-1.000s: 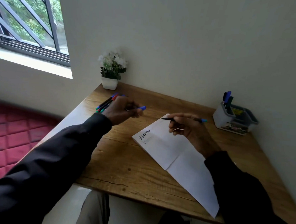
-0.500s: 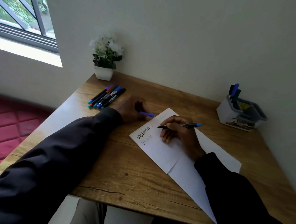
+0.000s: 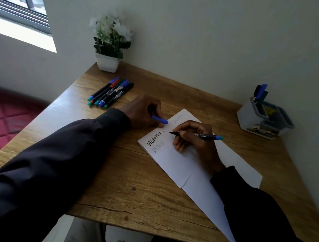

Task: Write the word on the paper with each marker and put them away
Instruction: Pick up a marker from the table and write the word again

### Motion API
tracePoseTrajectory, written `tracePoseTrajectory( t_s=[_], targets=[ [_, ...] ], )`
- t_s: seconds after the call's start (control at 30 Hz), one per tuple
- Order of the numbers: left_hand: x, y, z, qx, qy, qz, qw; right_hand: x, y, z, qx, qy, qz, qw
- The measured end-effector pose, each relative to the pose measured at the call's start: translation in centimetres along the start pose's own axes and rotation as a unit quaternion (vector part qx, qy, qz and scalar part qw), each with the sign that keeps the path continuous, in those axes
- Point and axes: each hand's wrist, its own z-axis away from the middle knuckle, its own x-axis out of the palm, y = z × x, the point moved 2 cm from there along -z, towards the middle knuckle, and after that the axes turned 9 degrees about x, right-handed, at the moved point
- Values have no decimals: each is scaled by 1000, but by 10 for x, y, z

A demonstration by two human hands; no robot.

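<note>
flanking the paper (image 3: 173, 163), spare markers (image 3: 110, 93), organizer (image 3: 252, 118); hands gripping cap (image 3: 159, 119), marker (image 3: 196, 135)

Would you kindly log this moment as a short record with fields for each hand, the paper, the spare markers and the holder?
right hand: holds an uncapped marker, tip at the paper
left hand: holds a blue cap, resting by the sheet's edge
paper: "Victoria" in black, fainter copies below and above
spare markers: five, capped, side by side near the plant pot
holder: far right, some markers standing inside
</note>
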Motion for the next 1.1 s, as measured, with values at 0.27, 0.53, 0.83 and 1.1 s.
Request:
tracePoseTrajectory(
  t_s=[0.27,0.53,0.83,1.1],
  targets=[
    [-1,1,0,2,-3,6,1000,-1,-4,-1,2,-12,25,1000],
    [-1,1,-1,-9,3,28,1000,-1,-3,4,-6,-3,10,1000],
    [1,1,0,-16,-12,18,1000,-2,-6,3,-23,-12,57,998],
    [1,1,-1,-22,-15,12,1000,1,-11,2,-6,35,99,994]
  ],
)
